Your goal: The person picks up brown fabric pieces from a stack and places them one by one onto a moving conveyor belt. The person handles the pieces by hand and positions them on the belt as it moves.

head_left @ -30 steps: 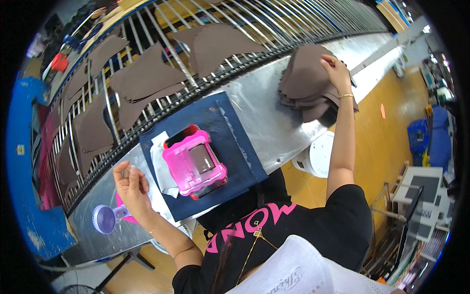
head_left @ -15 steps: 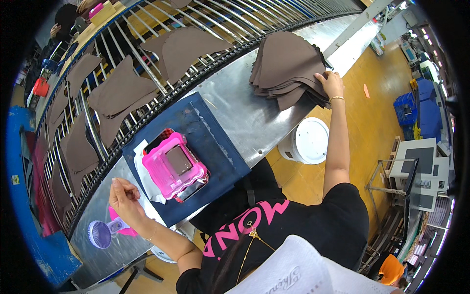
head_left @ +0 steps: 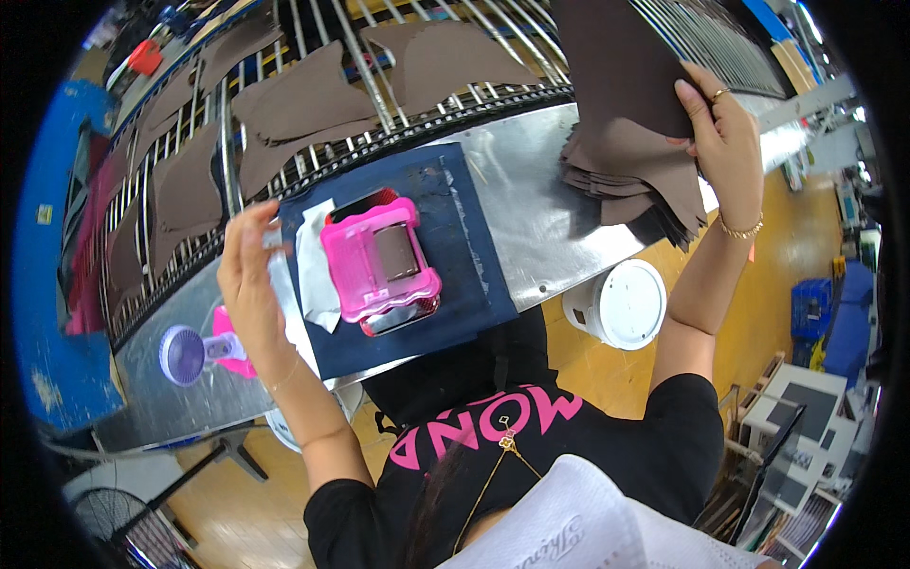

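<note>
My right hand (head_left: 735,142) pinches the edge of a dark brown cut sheet (head_left: 621,66) between thumb and fingers. This flat piece is raised at its far end above a fanned stack of similar brown pieces (head_left: 626,180) on the metal table. Whether it is leather or another material I cannot tell. My left hand (head_left: 248,275) is in the air, fingers loosely stretched out, with nothing seen in it. It is nearest to a white cloth (head_left: 318,270) and a pink plastic basket (head_left: 353,280) that holds a small brown block, on a dark blue mat (head_left: 479,256).
Beyond the metal table (head_left: 521,161) runs a rack of metal rods with a chain edge, carrying several brown pieces (head_left: 303,100). A small purple fan (head_left: 183,356) stands at the left. Below the table's right edge is a white lidded bucket (head_left: 630,303).
My right hand has lifted a brown piece off the stack. My left hand has risen toward the rack and its fingers have straightened. The whole view has turned.
</note>
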The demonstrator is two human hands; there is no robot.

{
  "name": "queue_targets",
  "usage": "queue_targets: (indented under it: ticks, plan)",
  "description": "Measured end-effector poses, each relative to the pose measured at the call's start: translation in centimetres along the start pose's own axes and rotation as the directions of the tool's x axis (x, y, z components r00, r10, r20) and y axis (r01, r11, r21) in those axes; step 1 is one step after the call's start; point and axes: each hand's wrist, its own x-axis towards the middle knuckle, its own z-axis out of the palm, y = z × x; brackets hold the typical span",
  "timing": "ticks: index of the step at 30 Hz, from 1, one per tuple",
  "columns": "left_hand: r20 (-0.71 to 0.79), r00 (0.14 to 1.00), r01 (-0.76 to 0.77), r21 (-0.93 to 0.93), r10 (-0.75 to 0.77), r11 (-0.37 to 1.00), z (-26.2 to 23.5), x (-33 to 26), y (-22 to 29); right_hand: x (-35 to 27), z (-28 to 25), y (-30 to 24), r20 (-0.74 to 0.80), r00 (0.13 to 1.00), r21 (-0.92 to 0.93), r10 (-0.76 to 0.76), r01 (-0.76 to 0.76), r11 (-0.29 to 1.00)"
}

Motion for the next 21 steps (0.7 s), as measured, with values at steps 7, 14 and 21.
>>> queue_targets:
  ticks: [7, 14, 21]
  plan:
    - [-0.014, 0.993, -0.11, 0.154, 0.113, 0.982, 4.1, 2.9, 2.7, 0.9, 3.9, -10.5, -0.143, 0.976, 0.604, -0.166, 0.219, 0.766]
    - [-0.007, 0.998, 0.055, -0.173, -0.057, 0.983, -1.6, 0.5, 4.3, -1.6, 10.2, -11.0, -0.007, 0.995, 0.826, -0.1, 0.062, 0.56]
    - [-0.179, 0.95, -0.207, 0.251, 0.255, 0.946, -8.7, -0.7, 6.5, -5.5, 17.6, -10.6, 0.269, 0.866, 0.666, -0.421, 0.148, 0.731]
